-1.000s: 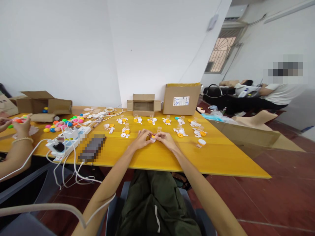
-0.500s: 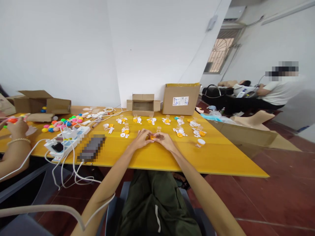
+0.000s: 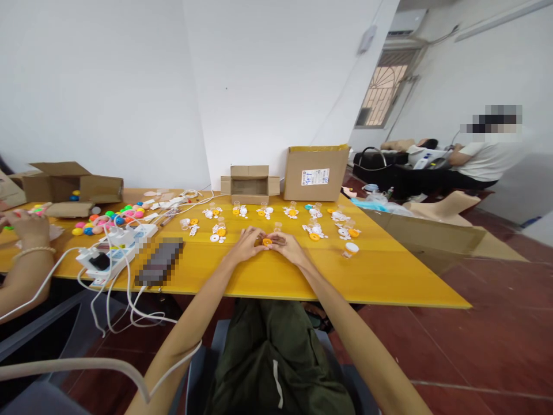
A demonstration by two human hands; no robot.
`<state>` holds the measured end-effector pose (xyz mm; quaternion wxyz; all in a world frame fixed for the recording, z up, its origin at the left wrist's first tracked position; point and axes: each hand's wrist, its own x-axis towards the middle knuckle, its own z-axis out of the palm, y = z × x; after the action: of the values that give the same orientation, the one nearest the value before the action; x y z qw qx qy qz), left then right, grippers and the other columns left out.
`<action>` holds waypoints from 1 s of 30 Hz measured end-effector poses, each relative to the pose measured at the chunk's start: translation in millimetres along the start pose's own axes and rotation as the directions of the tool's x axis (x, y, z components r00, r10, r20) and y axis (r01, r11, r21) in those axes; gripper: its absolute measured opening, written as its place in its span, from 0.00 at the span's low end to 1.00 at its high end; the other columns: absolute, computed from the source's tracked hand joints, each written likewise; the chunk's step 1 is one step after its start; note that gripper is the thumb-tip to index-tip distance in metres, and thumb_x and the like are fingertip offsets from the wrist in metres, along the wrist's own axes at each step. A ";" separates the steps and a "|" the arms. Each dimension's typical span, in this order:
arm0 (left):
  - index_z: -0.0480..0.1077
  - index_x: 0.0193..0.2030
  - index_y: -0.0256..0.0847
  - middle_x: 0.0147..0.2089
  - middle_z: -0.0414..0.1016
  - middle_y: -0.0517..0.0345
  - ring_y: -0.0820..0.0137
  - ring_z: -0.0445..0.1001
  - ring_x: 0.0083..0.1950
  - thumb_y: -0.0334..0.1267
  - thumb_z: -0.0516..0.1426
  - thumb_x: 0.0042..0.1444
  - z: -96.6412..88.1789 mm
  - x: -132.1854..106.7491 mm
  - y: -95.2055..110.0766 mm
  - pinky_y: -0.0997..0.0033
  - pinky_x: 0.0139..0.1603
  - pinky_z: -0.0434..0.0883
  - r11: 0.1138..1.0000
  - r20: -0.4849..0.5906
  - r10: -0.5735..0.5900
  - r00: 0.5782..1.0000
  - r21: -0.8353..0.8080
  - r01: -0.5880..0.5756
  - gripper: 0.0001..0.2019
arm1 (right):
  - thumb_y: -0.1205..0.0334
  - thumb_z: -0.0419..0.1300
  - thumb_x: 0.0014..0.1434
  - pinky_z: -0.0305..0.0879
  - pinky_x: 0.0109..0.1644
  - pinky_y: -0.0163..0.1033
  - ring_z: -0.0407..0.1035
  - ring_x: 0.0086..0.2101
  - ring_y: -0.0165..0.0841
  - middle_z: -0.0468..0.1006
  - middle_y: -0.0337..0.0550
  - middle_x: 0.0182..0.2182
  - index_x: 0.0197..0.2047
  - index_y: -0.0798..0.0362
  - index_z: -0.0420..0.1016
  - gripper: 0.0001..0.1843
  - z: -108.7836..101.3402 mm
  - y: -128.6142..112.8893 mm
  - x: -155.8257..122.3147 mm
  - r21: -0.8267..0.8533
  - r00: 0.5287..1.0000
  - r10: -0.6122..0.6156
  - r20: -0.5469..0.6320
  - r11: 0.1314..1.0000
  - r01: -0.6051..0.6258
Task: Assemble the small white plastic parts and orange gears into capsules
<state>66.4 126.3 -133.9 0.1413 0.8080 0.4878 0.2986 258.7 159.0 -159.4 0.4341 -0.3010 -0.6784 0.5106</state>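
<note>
My left hand (image 3: 246,243) and my right hand (image 3: 287,246) meet fingertip to fingertip over the yellow table (image 3: 268,276), both pinched round a small orange and white plastic part (image 3: 266,241). Just beyond my fingers stands a small clear vial (image 3: 277,227). Several little sets of white and orange parts (image 3: 314,231) with vials lie in rows behind my hands. A capped vial (image 3: 351,249) stands alone to the right of my right hand.
Two cardboard boxes (image 3: 249,184) (image 3: 316,172) stand at the table's far edge. A power strip (image 3: 113,248) with white cables, a dark flat object and coloured balls (image 3: 101,220) lie at left, where another person's hand (image 3: 26,225) works. Someone sits at the far right.
The white piece seen between my fingers a second ago is now hidden, and only the orange part shows. My hands stay together in the same spot. The view has shifted slightly.
</note>
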 end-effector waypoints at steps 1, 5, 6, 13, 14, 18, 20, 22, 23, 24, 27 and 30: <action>0.72 0.49 0.48 0.49 0.73 0.55 0.59 0.68 0.55 0.43 0.63 0.57 0.0 0.0 0.0 0.55 0.61 0.62 1.000 -0.001 -0.002 1.000 -0.001 0.002 0.13 | 0.49 0.73 0.43 0.73 0.54 0.49 0.78 0.44 0.42 0.83 0.43 0.40 0.37 0.49 0.78 0.19 0.1 -0.1 0.0 -0.004 1.000 -0.006 -0.005 1.000 0.006; 0.72 0.49 0.48 0.48 0.74 0.55 0.59 0.69 0.55 0.44 0.64 0.57 -0.3 0.0 0.7 0.55 0.61 0.62 1.000 0.002 0.000 1.000 -0.005 0.000 0.14 | 0.49 0.70 0.48 0.73 0.54 0.48 0.77 0.44 0.41 0.82 0.43 0.39 0.38 0.49 0.78 0.17 -0.3 0.5 0.5 -0.059 0.999 -0.034 -0.023 0.998 0.032; 0.72 0.49 0.48 0.48 0.74 0.55 0.59 0.69 0.55 0.44 0.64 0.57 -0.4 0.1 0.9 0.55 0.61 0.62 1.000 0.003 0.002 1.000 -0.004 -0.002 0.14 | 0.49 0.70 0.49 0.73 0.53 0.48 0.77 0.43 0.41 0.82 0.43 0.39 0.37 0.49 0.78 0.16 -0.4 0.8 0.6 -0.075 0.999 -0.038 -0.021 0.997 0.036; 0.72 0.47 0.47 0.48 0.74 0.56 0.60 0.68 0.55 0.43 0.64 0.57 -0.1 1.1 -0.1 0.56 0.60 0.62 1.000 0.001 0.012 1.000 0.008 -0.013 0.12 | 0.50 0.67 0.52 0.73 0.51 0.46 0.77 0.42 0.40 0.83 0.43 0.39 0.38 0.49 0.78 0.14 0.8 2.1 1.6 -0.147 0.998 -0.058 -0.001 0.987 0.057; 0.72 0.47 0.47 0.48 0.75 0.56 0.60 0.68 0.55 0.43 0.63 0.57 -0.2 1.2 -0.2 0.56 0.60 0.62 1.000 0.004 0.011 1.000 0.010 -0.012 0.12 | 0.51 0.67 0.53 0.73 0.50 0.46 0.77 0.42 0.40 0.83 0.44 0.39 0.38 0.49 0.78 0.13 1.1 1.7 1.6 -0.163 0.998 -0.064 -0.003 0.985 0.062; 0.72 0.46 0.47 0.47 0.75 0.57 0.60 0.67 0.54 0.44 0.63 0.58 -0.7 1.7 0.5 0.56 0.60 0.61 1.000 0.017 0.003 1.000 0.018 -0.003 0.11 | 0.51 0.65 0.54 0.73 0.46 0.43 0.77 0.39 0.38 0.83 0.43 0.37 0.37 0.49 0.79 0.12 1.6 -2.4 0.8 -0.239 0.995 -0.098 0.001 0.966 0.096; 0.72 0.46 0.47 0.47 0.75 0.57 0.59 0.67 0.54 0.44 0.63 0.58 -0.9 2.0 1.0 0.56 0.60 0.61 1.000 0.020 -0.002 1.000 0.021 0.002 0.11 | 0.52 0.65 0.55 0.73 0.46 0.43 0.76 0.38 0.38 0.83 0.42 0.37 0.37 0.49 0.80 0.11 1.9 -4.8 0.0 -0.265 0.993 -0.114 -0.002 0.958 0.109; 0.73 0.45 0.47 0.46 0.75 0.56 0.59 0.67 0.54 0.44 0.63 0.57 -0.9 2.1 1.0 0.55 0.60 0.61 1.000 0.021 -0.006 1.000 0.022 0.005 0.11 | 0.53 0.64 0.55 0.72 0.47 0.43 0.76 0.39 0.38 0.83 0.42 0.38 0.37 0.49 0.80 0.10 2.1 -6.1 -0.4 -0.282 0.992 -0.124 -0.007 0.952 0.117; 0.73 0.45 0.48 0.46 0.75 0.56 0.58 0.68 0.54 0.44 0.63 0.57 -0.8 2.1 0.8 0.55 0.60 0.61 1.000 0.018 -0.007 1.000 0.022 0.007 0.11 | 0.54 0.64 0.55 0.71 0.48 0.43 0.76 0.39 0.38 0.83 0.42 0.38 0.37 0.49 0.80 0.09 2.1 -6.2 -0.4 -0.290 0.992 -0.128 -0.011 0.950 0.119; 0.73 0.45 0.48 0.46 0.75 0.56 0.58 0.68 0.54 0.44 0.63 0.57 -0.7 2.0 0.6 0.55 0.60 0.61 1.000 0.014 -0.008 1.000 0.020 0.008 0.11 | 0.54 0.64 0.55 0.71 0.49 0.44 0.76 0.40 0.38 0.83 0.42 0.38 0.37 0.49 0.80 0.09 2.1 -6.0 -0.2 -0.299 0.991 -0.131 -0.015 0.947 0.121; 0.73 0.45 0.48 0.46 0.75 0.57 0.59 0.68 0.54 0.44 0.64 0.56 -0.6 1.7 -0.1 0.55 0.60 0.61 1.000 0.002 -0.008 1.000 0.015 0.008 0.11 | 0.56 0.64 0.55 0.70 0.51 0.44 0.75 0.41 0.38 0.83 0.41 0.38 0.37 0.48 0.80 0.08 2.0 -4.2 1.0 -0.322 0.990 -0.139 -0.025 0.939 0.124; 0.73 0.44 0.48 0.45 0.75 0.58 0.60 0.68 0.53 0.43 0.64 0.56 -0.9 1.7 0.2 0.57 0.59 0.62 1.000 0.001 -0.007 1.000 0.017 0.007 0.10 | 0.58 0.65 0.54 0.68 0.52 0.45 0.74 0.42 0.38 0.83 0.41 0.38 0.36 0.48 0.80 0.06 1.9 -2.3 2.3 -0.330 0.989 -0.144 -0.035 0.936 0.124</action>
<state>66.6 127.6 -132.5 0.1358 0.8076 0.4932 0.2934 256.0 159.5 -156.7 0.4314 -0.3366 -0.7598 0.3511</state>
